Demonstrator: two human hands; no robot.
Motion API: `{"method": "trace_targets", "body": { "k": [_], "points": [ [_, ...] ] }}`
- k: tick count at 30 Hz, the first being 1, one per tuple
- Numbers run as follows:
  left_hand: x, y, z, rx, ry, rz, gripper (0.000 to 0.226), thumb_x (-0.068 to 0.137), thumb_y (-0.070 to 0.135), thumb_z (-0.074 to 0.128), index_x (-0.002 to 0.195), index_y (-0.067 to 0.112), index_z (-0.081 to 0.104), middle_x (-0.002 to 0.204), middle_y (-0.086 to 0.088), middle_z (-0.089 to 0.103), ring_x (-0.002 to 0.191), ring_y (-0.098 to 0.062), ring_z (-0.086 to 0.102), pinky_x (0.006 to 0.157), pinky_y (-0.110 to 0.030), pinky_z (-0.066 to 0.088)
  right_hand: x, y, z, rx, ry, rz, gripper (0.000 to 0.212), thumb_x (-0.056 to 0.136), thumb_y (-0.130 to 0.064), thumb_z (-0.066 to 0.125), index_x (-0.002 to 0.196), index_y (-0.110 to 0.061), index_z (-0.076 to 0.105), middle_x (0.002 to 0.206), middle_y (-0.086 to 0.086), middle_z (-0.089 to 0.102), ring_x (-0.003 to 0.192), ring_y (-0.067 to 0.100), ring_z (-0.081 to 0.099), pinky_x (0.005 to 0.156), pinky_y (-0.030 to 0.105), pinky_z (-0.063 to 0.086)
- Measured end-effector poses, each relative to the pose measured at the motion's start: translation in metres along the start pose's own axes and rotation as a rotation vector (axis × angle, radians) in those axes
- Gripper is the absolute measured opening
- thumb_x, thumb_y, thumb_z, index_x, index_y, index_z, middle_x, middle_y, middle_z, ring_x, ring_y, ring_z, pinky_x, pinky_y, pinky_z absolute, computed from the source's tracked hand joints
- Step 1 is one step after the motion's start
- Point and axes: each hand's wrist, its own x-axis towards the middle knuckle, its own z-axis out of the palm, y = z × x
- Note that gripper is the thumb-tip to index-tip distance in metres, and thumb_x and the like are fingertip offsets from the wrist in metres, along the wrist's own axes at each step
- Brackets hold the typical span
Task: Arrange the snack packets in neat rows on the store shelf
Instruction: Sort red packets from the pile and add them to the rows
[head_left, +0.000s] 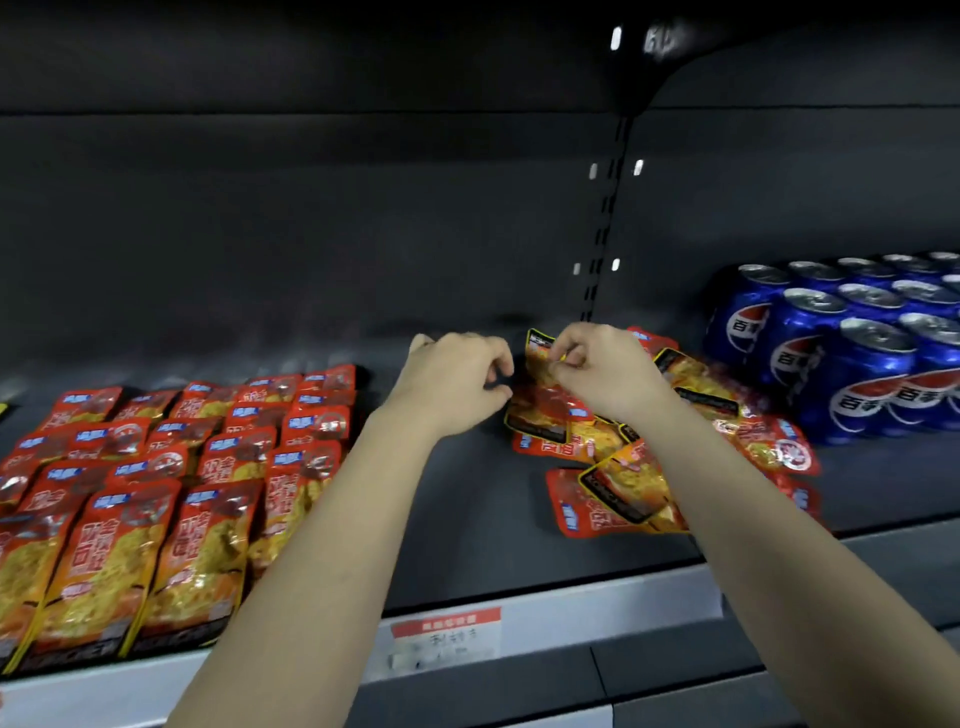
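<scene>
Red and yellow snack packets lie in overlapping rows (171, 483) on the left of the dark shelf (467, 519). A loose heap of the same packets (623, 467) sits to the right of the middle. My right hand (597, 369) pinches the top edge of one packet (540, 358) at the back of the heap and tilts it up. My left hand (457, 374) hovers just left of that packet, fingers curled, with nothing in it.
Blue cola cans (857, 353) stand packed together at the right, close behind the heap. A white shelf edge strip with a red and white price label (447, 634) runs along the front. A slotted upright (602, 218) rises at the back.
</scene>
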Motion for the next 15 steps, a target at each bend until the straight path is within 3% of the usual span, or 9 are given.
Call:
{"method": "trace_targets", "body": {
  "k": [5, 10, 13, 15],
  "points": [
    [0.019, 0.026, 0.012, -0.002, -0.151, -0.015, 0.019, 0.086, 0.038, 0.062, 0.093, 0.026, 0.049, 0.089, 0.011, 0.064, 0.092, -0.014, 0.056, 0.09, -0.039, 0.035, 0.004, 0.025, -0.008, -0.01, -0.007, 0.002, 0.005, 0.083, -0.018, 0.064, 0.086, -0.021, 0.066, 0.082, -0.003, 0.066, 0.08, 0.017, 0.063, 0.071, 0.028, 0.049],
    [0.03, 0.041, 0.035, -0.093, -0.136, -0.142, 0.028, 0.08, 0.035, 0.068, 0.094, 0.026, 0.045, 0.091, 0.008, 0.063, 0.095, -0.018, 0.055, 0.089, -0.041, 0.039, 0.011, 0.032, -0.007, 0.018, -0.005, 0.0, 0.012, 0.085, -0.014, 0.061, 0.092, -0.021, 0.067, 0.085, -0.004, 0.064, 0.083, 0.015, 0.061, 0.068, 0.023, 0.042],
    [0.027, 0.038, 0.04, -0.279, -0.016, -0.205, 0.029, 0.077, 0.019, 0.067, 0.093, 0.026, 0.045, 0.081, 0.007, 0.061, 0.085, -0.018, 0.057, 0.082, -0.038, 0.047, 0.011, 0.034, -0.002, 0.072, 0.058, -0.086, 0.041, 0.082, 0.002, 0.054, 0.112, -0.023, 0.064, 0.101, 0.0, 0.062, 0.091, 0.018, 0.059, 0.078, 0.026, 0.045],
    [0.024, 0.034, 0.037, -0.394, 0.121, -0.188, 0.028, 0.078, 0.012, 0.064, 0.095, 0.025, 0.047, 0.078, 0.006, 0.06, 0.075, -0.014, 0.056, 0.073, -0.033, 0.046, 0.011, 0.035, 0.002, 0.079, 0.073, -0.228, 0.068, 0.076, 0.011, 0.051, 0.132, -0.028, 0.054, 0.127, 0.001, 0.054, 0.115, 0.02, 0.051, 0.097, 0.027, 0.04]
  ]
}}
